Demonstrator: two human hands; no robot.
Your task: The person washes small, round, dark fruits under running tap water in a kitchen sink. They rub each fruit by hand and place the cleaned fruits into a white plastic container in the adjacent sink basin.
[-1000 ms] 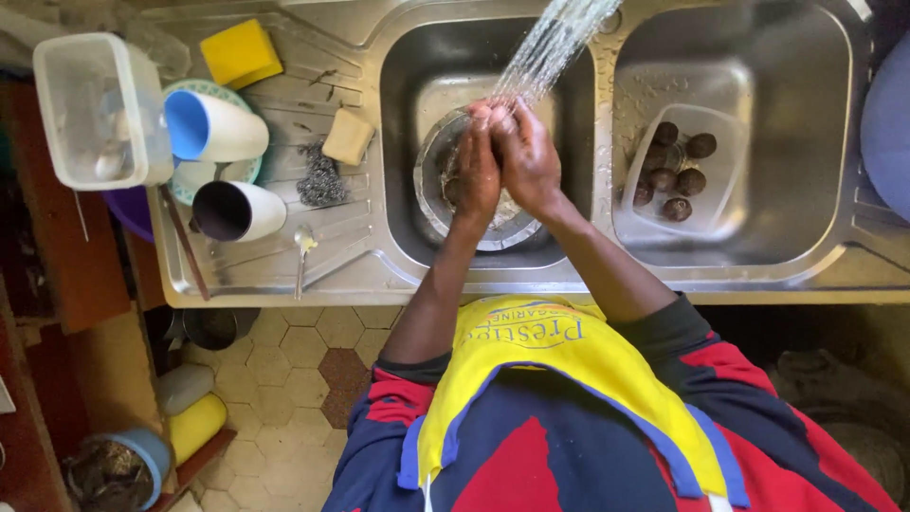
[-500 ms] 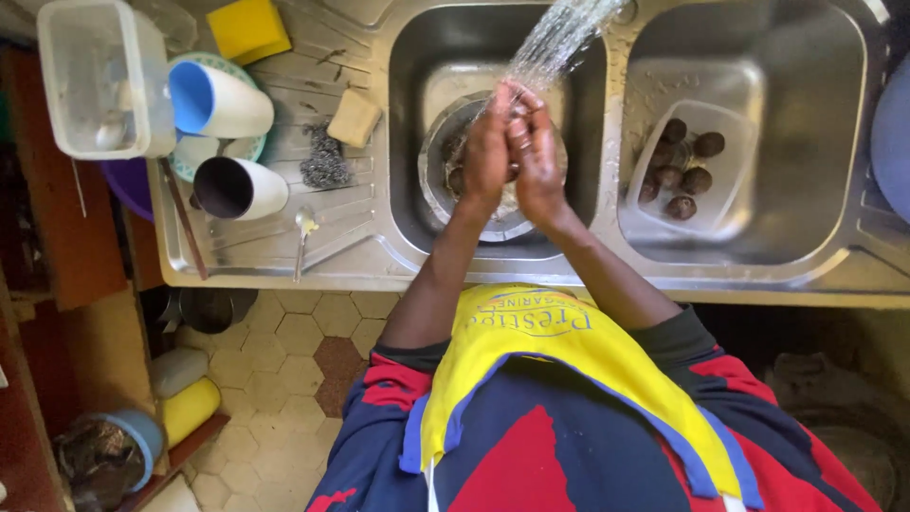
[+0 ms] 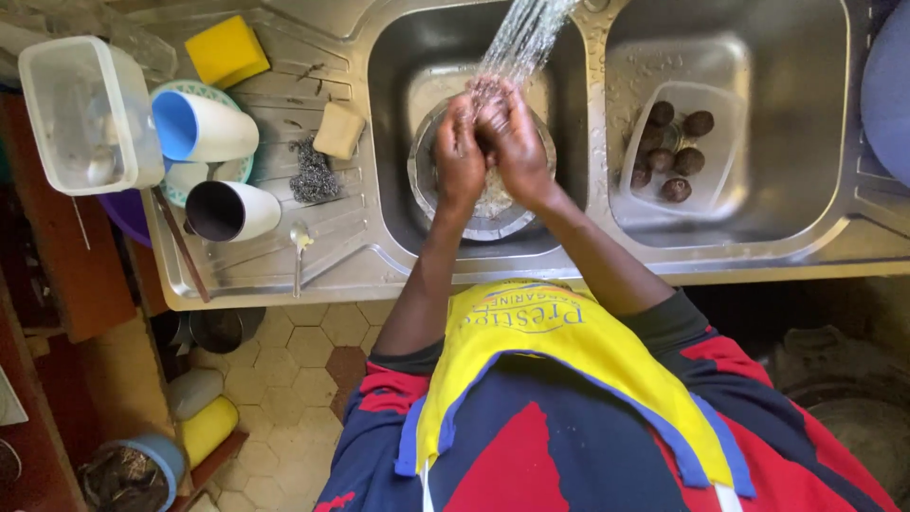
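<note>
My left hand (image 3: 459, 152) and my right hand (image 3: 514, 142) are pressed together, fingers closed, under a stream of tap water (image 3: 523, 38). Nothing shows between the palms. They hover over a round metal bowl (image 3: 502, 220) that sits in the left basin of a steel double sink (image 3: 398, 66). Water splashes off my fingers into the bowl.
The right basin holds a clear tub (image 3: 720, 171) of dark round fruits (image 3: 675, 142). On the drainboard at left lie a yellow sponge (image 3: 226, 49), soap bar (image 3: 338, 130), steel wool (image 3: 308, 175), blue cup (image 3: 199, 128), white cup (image 3: 232, 210), spoon (image 3: 299, 246) and a clear plastic box (image 3: 90, 114).
My hands stay joined under the water, shifting slightly against each other over the bowl. Nothing else has moved.
</note>
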